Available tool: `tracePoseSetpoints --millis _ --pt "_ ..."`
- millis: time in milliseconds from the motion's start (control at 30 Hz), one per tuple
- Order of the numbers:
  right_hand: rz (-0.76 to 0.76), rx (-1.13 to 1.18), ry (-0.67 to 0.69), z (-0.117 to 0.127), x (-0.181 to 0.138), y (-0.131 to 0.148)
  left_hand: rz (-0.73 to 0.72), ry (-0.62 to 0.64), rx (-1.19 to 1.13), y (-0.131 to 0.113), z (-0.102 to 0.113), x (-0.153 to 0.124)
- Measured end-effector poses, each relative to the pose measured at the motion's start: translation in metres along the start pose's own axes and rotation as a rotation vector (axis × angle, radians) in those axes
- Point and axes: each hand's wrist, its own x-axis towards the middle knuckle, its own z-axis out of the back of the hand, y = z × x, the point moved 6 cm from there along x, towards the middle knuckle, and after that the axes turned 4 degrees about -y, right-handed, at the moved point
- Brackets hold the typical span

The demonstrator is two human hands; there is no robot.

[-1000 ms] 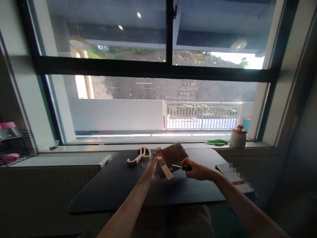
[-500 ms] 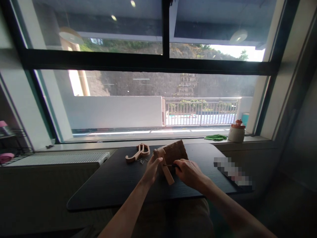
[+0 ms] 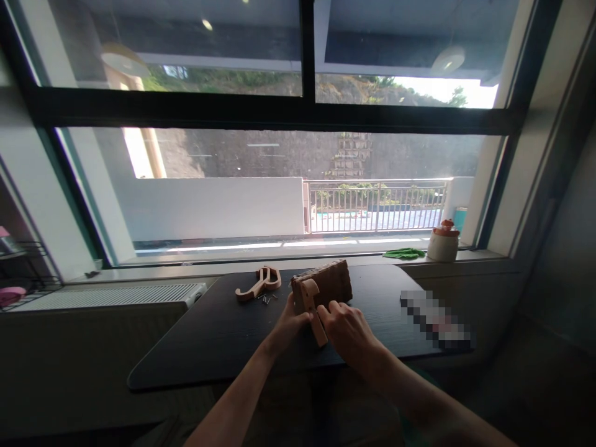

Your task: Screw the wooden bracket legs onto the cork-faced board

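Observation:
A brown wooden board (image 3: 331, 279) with a pale wooden hook piece (image 3: 311, 308) against its near face stands on edge on the dark table (image 3: 205, 347). My left hand (image 3: 289, 323) is closed on the left side of the hook piece and board. My right hand (image 3: 345, 329) is closed just right of the hook piece, pressed to the board; a small dark-handled screwdriver seen earlier is hidden under its fingers. A second loose wooden hook (image 3: 259, 283) lies at the table's back left, with several small screws (image 3: 265, 299) beside it.
A blurred-out flat item (image 3: 435, 318) lies on the table's right end. A white jar (image 3: 442, 242) and a green cloth (image 3: 404, 253) sit on the windowsill. A white radiator (image 3: 107, 297) and a wire rack (image 3: 18, 273) are to the left.
My right hand moved left from the board's right side to right beside the hook piece, and the screwdriver tip disappeared under it. The left hand kept its grip. The view tilted slightly.

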Motion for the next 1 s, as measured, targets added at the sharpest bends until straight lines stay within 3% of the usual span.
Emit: tracePoseSetpoints --millis 133,333,467,700,867,1000 --pt "-0.055 0.019 0.006 -0.008 -0.003 -0.001 -0.049 0.014 0.032 0.002 0.001 0.003" --pt "-0.195 0.112 0.005 -0.032 -0.009 -0.027 -0.094 0.008 0.062 0.005 0.007 0.006" --pt "-0.216 0.130 -0.034 -0.025 -0.009 -0.030 -0.101 0.008 0.068 0.005 0.007 0.005" --pt "-0.235 0.106 -0.109 -0.015 -0.010 -0.008 -0.096 0.013 0.053 0.006 0.005 0.006" --pt "-0.305 0.084 -0.126 -0.023 -0.009 -0.019 -0.084 0.018 0.057 0.004 0.004 0.005" --pt "-0.261 0.088 -0.138 -0.021 -0.011 -0.023 -0.081 0.030 0.071 0.005 0.005 0.004"
